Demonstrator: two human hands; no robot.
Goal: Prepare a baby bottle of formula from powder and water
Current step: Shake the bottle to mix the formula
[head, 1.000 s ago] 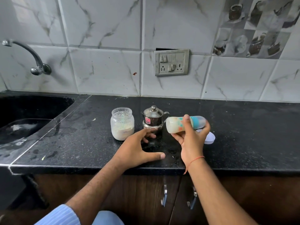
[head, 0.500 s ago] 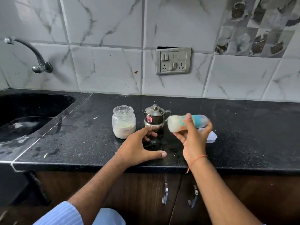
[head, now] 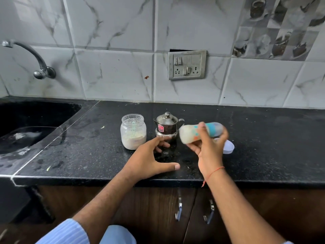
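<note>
My right hand (head: 208,152) grips a baby bottle (head: 189,133) lying almost sideways above the counter; it is motion-blurred, holds milky liquid and has a blue collar toward the right. My left hand (head: 149,161) rests flat on the black counter (head: 263,147) with fingers spread, fingertips close to the base of a small steel pot (head: 167,125) with a lid. Left of the pot stands an open glass jar (head: 133,132) with pale powder and a scoop inside.
A white cap (head: 228,147) lies on the counter behind my right hand. A black sink (head: 26,124) and a wall tap (head: 35,59) are at the left. A switch and socket plate (head: 187,65) sits on the tiled wall. Cabinet handles (head: 178,211) hang below the counter edge.
The bottle now looks blurred and slightly tilted in my right hand, as if shaken. My left hand stays on the counter in the same place.
</note>
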